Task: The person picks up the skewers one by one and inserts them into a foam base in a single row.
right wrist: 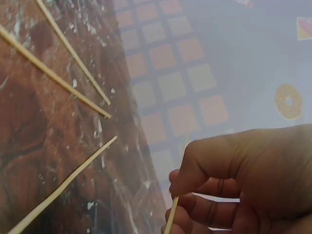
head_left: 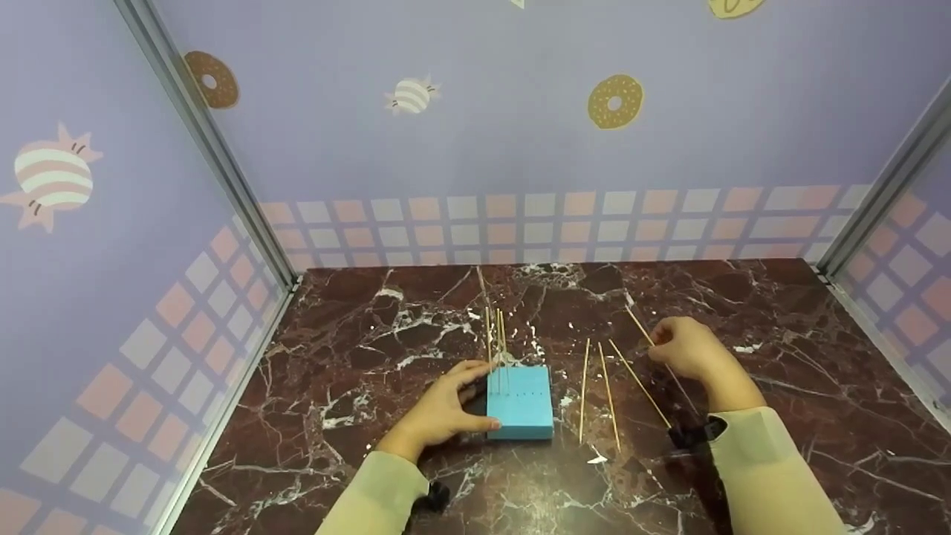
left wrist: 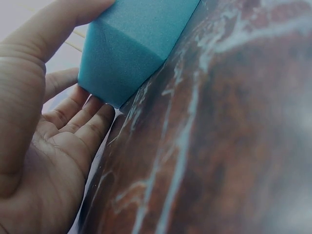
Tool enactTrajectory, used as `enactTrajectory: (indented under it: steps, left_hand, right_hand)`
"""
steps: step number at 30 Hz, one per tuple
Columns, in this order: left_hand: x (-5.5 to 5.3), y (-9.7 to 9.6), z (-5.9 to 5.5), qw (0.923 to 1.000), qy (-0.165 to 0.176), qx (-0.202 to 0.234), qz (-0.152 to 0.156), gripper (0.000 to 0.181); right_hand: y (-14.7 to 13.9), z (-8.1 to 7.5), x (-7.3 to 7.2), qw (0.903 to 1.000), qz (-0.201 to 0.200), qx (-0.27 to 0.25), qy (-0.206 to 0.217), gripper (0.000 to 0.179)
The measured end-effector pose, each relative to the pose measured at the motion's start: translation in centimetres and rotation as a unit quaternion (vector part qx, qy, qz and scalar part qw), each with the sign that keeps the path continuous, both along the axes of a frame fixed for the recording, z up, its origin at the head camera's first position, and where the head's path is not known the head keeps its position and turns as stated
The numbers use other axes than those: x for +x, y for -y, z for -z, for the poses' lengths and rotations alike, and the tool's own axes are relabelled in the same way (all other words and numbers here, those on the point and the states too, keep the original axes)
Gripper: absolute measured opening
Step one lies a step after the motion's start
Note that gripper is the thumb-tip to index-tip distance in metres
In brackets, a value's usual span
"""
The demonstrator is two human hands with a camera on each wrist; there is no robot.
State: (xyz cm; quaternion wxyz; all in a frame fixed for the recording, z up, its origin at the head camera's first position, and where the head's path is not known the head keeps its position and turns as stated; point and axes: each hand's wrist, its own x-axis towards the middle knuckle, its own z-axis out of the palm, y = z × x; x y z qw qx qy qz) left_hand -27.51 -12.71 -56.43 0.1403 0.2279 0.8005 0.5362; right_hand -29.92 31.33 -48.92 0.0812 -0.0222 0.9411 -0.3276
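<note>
A light-blue foam block (head_left: 529, 416) sits on the marbled table, with a row of small holes across its top. Several thin wooden skewers (head_left: 488, 334) stand upright in the left part of that row. My left hand (head_left: 446, 409) holds the block from its left side, thumb at the front corner and fingers toward the back; in the left wrist view the block (left wrist: 126, 53) shows between thumb and fingers. Off to the right, my right hand (head_left: 687, 348) pinches another skewer (head_left: 637, 324) between thumb and fingers, and its slanted shaft (right wrist: 171, 214) shows below the fingertips in the right wrist view.
Three loose skewers (head_left: 608, 394) lie on the table between the block and my right hand. White crumbs (head_left: 535, 342) are scattered behind the block. Patterned panels (head_left: 520, 148) wall in the table (head_left: 356, 461) at the back and both sides.
</note>
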Motion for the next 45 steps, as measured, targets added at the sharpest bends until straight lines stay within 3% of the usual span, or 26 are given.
enactTrajectory:
  steps: [7,16,26,32,39,45]
  left_hand:
    - [0.0,0.2,0.0,1.0,0.002,0.005,-0.001,0.1]
    - [0.1,0.4,-0.3,1.0,0.002,0.005,-0.001,0.1]
    - [0.0,0.4,-0.2,1.0,-0.003,0.006,-0.002,0.099]
    - [0.1,0.0,-0.2,0.9999,-0.003,0.009,-0.003,0.102]
    - [0.2,-0.1,-0.2,0.9999,0.002,0.01,-0.008,0.103]
    - [0.0,0.0,0.0,0.9999,0.004,0.01,-0.006,0.103]
  right_hand:
    - [1.3,-0.7,0.3,0.9971,-0.003,-0.076,-0.011,0.022]
    - [3.1,-1.4,0.5,0.9851,-0.014,-0.171,-0.018,0.023]
    - [5.3,-2.2,1.3,0.9631,-0.031,-0.259,-0.067,0.021]
    - [6.3,-2.6,1.8,0.9533,-0.035,-0.289,-0.079,0.021]
    - [8.2,-2.8,1.9,0.9497,-0.035,-0.295,-0.101,0.02]
    - [10.3,-3.3,1.8,0.9389,-0.052,-0.322,-0.109,0.02]
